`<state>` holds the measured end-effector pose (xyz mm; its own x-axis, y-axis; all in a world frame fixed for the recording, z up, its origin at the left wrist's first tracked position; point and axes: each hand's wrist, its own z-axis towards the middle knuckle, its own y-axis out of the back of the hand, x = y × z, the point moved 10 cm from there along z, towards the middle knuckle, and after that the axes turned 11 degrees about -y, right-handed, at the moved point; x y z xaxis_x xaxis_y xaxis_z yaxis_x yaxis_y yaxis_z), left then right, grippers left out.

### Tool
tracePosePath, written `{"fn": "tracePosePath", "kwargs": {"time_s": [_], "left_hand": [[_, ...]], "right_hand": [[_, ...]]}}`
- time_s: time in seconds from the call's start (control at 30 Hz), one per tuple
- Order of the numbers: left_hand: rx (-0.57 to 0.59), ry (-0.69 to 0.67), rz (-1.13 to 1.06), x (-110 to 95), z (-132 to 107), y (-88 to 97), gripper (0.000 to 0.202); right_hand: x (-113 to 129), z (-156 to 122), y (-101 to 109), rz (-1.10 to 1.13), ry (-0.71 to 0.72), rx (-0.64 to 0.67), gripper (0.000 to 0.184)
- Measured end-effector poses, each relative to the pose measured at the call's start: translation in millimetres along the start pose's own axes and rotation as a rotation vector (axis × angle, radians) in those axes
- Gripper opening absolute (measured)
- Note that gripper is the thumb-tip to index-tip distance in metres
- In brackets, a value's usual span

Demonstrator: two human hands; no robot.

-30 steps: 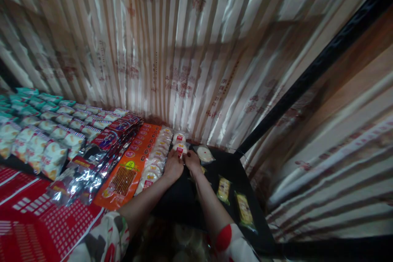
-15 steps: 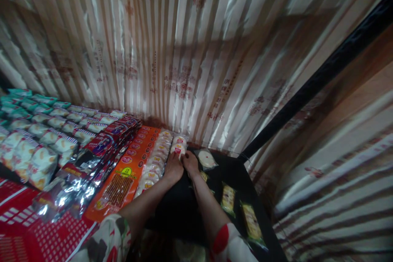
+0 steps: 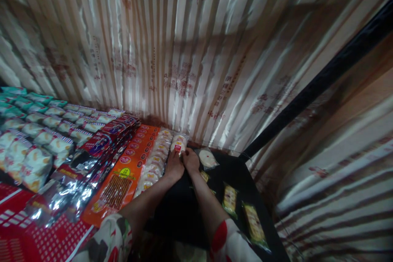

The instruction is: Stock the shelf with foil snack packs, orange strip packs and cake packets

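My left hand (image 3: 175, 165) and my right hand (image 3: 190, 160) are side by side at the near end of a short row of wrapped round white crackers (image 3: 178, 141) with red labels. The fingers of both are closed in a pinch on a cracker packet there, partly hidden by the hands. Just left runs a longer row of similar packets (image 3: 154, 164). Beyond my right hand, near the back edge, lies a single clear packet with a round white cracker (image 3: 208, 158).
An orange bag of stick snacks (image 3: 118, 186), dark shiny packets (image 3: 92, 159) and white snack packs (image 3: 38, 163) fill the left. A red basket (image 3: 58, 233) is at lower left. Yellow packets (image 3: 254, 223) lie on the black table (image 3: 245, 182). A dark pole (image 3: 307, 94) slants past the striped curtain (image 3: 196, 69).
The view has shifted slightly. Both hands stay at the short cracker row, with only small finger movements.
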<state>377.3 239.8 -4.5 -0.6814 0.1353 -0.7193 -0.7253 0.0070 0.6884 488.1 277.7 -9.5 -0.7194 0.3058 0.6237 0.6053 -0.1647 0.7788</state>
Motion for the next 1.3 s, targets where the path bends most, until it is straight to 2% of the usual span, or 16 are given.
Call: {"fn": "tracePosePath", "kwargs": {"time_s": [0.23,0.33,0.47,0.73,0.9,1.0,1.13,1.3], "left_hand": [[0.039,-0.006,0.046,-3,-3,-2.8,0.049],[0.031,-0.017,0.100,-7,-10,0.9,0.048],[0.011,-0.074,0.068,-18,-25,3.5,0.045],[0.070,-0.046,0.044,-23,-64,-6.0,0.044],[0.072,-0.087,0.013,-35,-89,-12.5,0.047],[0.057,-0.096,-0.022,-41,-107,-16.1,0.046],[-0.010,-0.128,-0.073,-46,-135,-14.4,0.044],[-0.098,-0.180,-0.066,-42,-179,-2.2,0.036]], "right_hand": [[-8,-2,2,0.029,-0.064,-0.067,0.036],[-10,-11,7,0.100,-0.081,-0.129,0.043],[-17,-28,8,0.231,-0.066,-0.130,0.043],[-43,-61,16,0.406,-0.022,-0.139,0.047],[-65,-69,35,0.446,-0.019,-0.125,0.046],[-72,-73,43,0.473,-0.013,-0.073,0.042],[-70,-92,46,0.537,0.040,-0.025,0.037],[-55,-146,33,0.651,0.119,0.086,0.032]]}}
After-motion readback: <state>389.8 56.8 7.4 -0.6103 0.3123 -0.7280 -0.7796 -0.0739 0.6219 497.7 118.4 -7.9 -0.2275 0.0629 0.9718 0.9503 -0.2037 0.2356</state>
